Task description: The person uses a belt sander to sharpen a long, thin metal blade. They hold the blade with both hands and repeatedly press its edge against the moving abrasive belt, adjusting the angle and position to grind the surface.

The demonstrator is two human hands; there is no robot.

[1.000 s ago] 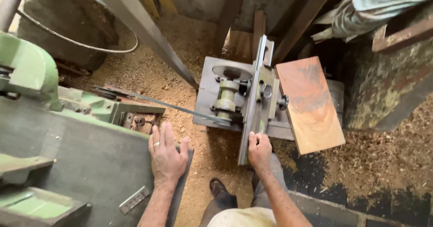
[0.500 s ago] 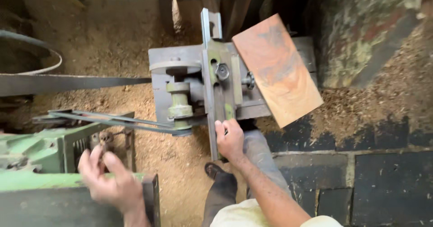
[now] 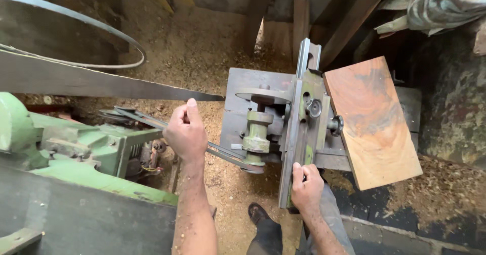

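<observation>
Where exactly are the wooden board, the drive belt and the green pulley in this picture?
wooden board [image 3: 372, 121], head view, middle of its reddish top face.
drive belt [image 3: 223, 152], head view, on the stretch between the left hand [image 3: 186, 132] and the pulley.
green pulley [image 3: 257, 133], head view, on its upright side.

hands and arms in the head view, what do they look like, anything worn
Both arms are bare to past the elbow, with no sleeves, gloves or wristwatch in view. The left hand and right hand are flecked with pale sawdust, which also dusts the forearms. No ring can be made out at this angle. Below the arms are grey trousers and a dark shoe.
</observation>
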